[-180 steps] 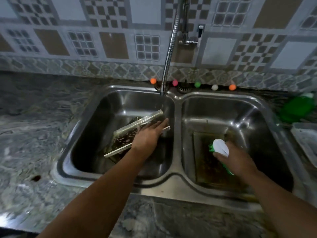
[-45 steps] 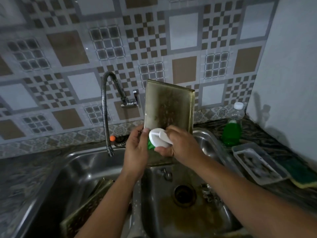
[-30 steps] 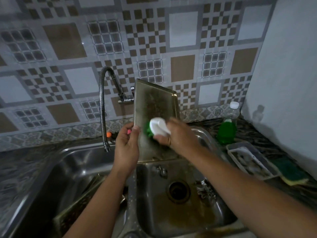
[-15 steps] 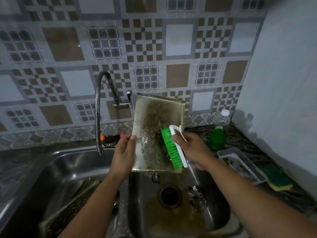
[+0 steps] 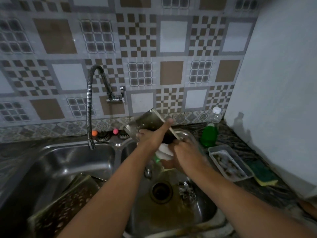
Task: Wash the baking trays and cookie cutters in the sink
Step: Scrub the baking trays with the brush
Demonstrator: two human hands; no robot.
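Left hand [image 5: 151, 136] clamped on tilted tray [image 5: 149, 122] above right basin [image 5: 205, 208], right hand [image 5: 185, 155] closed on brush [image 5: 163, 152], bristles mostly hidden, tray's lower edge blocked by hands; second tray [image 5: 68, 203] leaning in left basin, cut off at frame bottom.

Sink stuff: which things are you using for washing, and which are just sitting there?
In use:
left hand holding baking tray
right hand holding scrub brush
second tray waiting in left basin
cookie cutters by drain

Just sitting:
green soap bottle
plastic container
sponge
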